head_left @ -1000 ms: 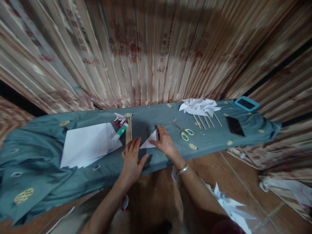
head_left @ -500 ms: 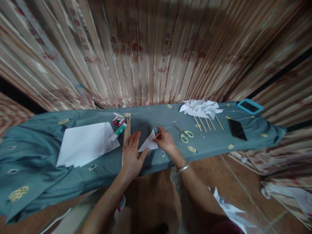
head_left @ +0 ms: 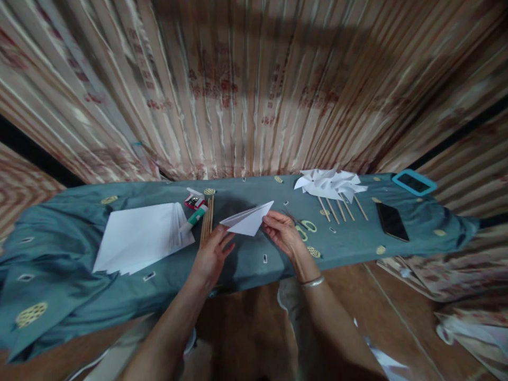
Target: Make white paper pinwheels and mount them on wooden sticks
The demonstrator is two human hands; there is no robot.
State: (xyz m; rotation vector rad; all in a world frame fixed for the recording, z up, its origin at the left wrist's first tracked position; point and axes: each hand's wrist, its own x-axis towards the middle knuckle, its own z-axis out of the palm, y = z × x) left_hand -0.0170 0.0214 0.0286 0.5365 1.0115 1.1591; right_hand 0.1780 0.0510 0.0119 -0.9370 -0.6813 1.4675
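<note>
A small folded sheet of white paper [head_left: 251,221] is raised a little above the cloth, its layers parting along the upper edge. My right hand [head_left: 281,230] pinches its right side between thumb and fingers. At the left corner of the paper, my left hand [head_left: 211,258] has its fingers apart, the fingertips touching or very near it. Wooden sticks [head_left: 207,218] lie just beyond my left hand. Behind my right hand are scissors with light green handles [head_left: 308,226], partly covered by it.
Left stands a stack of white paper [head_left: 137,235], with a green and white glue stick [head_left: 196,216] and a small red box [head_left: 194,200] beside it. Paper pinwheels on sticks [head_left: 331,184], a black phone [head_left: 392,221] and a blue-framed device [head_left: 414,182] lie right. A curtain [head_left: 254,106] hangs behind.
The folded paper has come up off the cloth and turned, its layers now showing. My right hand moved right with it; my left hand shifted slightly left, its thumb off the paper.
</note>
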